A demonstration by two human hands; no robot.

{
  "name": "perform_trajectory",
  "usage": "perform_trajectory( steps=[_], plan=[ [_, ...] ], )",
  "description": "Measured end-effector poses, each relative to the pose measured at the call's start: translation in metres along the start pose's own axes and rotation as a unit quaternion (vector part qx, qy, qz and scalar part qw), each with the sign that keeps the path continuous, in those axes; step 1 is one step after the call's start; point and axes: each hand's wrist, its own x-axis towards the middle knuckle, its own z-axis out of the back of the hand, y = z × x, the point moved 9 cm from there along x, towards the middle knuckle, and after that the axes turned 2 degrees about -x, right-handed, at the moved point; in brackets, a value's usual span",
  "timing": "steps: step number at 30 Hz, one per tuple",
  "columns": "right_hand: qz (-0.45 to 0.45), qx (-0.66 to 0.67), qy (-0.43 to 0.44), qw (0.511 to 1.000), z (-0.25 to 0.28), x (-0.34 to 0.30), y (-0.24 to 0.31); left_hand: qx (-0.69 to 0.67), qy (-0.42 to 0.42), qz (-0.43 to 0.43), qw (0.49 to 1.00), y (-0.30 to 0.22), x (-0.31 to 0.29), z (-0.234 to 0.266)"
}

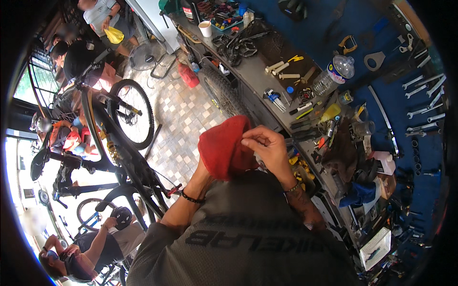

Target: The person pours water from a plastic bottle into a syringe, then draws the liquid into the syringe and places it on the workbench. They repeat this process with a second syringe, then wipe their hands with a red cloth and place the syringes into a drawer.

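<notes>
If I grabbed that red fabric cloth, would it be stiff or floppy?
The red fabric cloth is probably floppy, because it bends in soft folds beside the right hand. It likely wouldn't roll far, since its shape looks lumpy, not round.

The person wears a dark grey short-sleeved shirt (229, 195) with a fine, mesh-like texture. Large black lettering (253, 241) runs across it in slanted block capitals, with a smaller, fainter line set just on the far side. The left sleeve (150, 240) is the same plain dark grey. A bracelet of dark, rounded beads (192, 198) circles the left wrist, while a thinner band (292, 188) rings the right one. Tattooed line work (299, 201) marks the right forearm. The right hand (272, 148) is ungloved, its fingers free of visible rings.
</notes>
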Motion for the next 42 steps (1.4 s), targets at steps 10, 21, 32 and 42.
perform_trajectory(
  steps=[10, 21, 32, 42],
  plan=[
    [0.016, 0.233, -0.003, 0.972, 0.005, -0.011, -0.010, 0.082, 0.022, -0.046, 0.995, -0.092, 0.036, 0.012],
    [0.009, 0.366, 0.065, 0.928, -0.006, -0.016, -0.006, 0.011, 0.024, -0.031, 0.999, -0.063, 0.003, 0.013],
    [0.051, 0.166, -0.038, 0.984, 0.005, -0.014, 0.010, 0.204, 0.099, -0.109, 0.968, -0.074, 0.020, -0.013],
    [0.041, 0.007, -0.002, 0.999, 0.016, -0.015, 0.035, -0.503, -0.024, 0.266, 0.822, 0.014, -0.003, 0.019]
  ],
)
